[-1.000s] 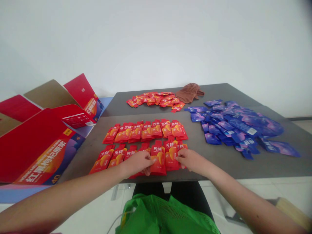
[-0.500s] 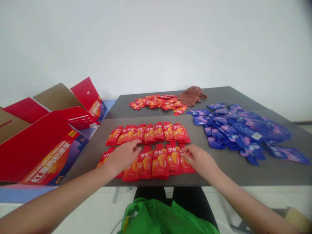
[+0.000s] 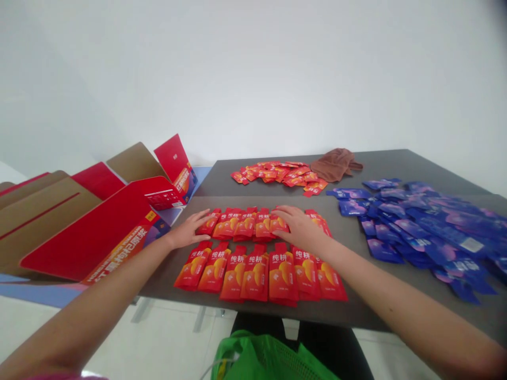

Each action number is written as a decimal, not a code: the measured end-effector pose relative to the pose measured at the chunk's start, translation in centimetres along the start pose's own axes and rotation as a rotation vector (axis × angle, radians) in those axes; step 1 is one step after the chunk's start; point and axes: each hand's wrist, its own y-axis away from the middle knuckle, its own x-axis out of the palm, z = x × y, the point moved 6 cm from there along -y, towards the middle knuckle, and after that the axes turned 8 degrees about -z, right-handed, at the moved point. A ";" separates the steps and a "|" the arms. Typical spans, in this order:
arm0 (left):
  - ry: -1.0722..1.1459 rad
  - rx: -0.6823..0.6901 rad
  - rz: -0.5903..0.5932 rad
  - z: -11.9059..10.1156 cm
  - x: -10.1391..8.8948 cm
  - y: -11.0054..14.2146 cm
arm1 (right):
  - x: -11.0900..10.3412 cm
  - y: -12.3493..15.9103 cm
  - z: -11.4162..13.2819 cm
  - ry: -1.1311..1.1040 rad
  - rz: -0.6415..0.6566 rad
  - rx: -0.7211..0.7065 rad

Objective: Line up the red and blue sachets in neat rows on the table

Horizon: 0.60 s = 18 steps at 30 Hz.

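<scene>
Red sachets [image 3: 245, 225] in two tidy rows on a dark table [image 3: 162, 279], and both hands are right there with them! The left hand [image 3: 188, 230] lies open, palm down and fingers spread, at the left end of the back row, with the fingertips at or just beside the first sachet. The right hand [image 3: 295, 224] is just as open, flat over that row's right-hand stretch, clenching nothing and grasping nothing. The front row [image 3: 257, 277] runs close to the near table edge, and that's the worry here: these glossy packets look slippery, so one careless push could send a sachet over the side. Watch the right forearm [image 3: 356, 264] too, passing low above the front row's right end, where a brush could knock the line crooked. Farther back, a loose heap of red sachets [image 3: 279, 173] sits beside a brown cloth [image 3: 336, 164], and a sprawling pile of blue sachets [image 3: 420, 227] lies to the right, near enough that a stray packet could get mixed in. Over on the left, opened-out cartons [image 3: 91, 232] in red and brown card stand beside the table, and nothing inside them can be made out. Below the table edge, a green bag [image 3: 257, 359] shows at the bottom of the view, its contents hidden.
</scene>
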 end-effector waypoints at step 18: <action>0.023 0.104 0.110 2.4 3.0 -4.3 | 15.5 -11.1 3.6 0.082 0.506 -0.065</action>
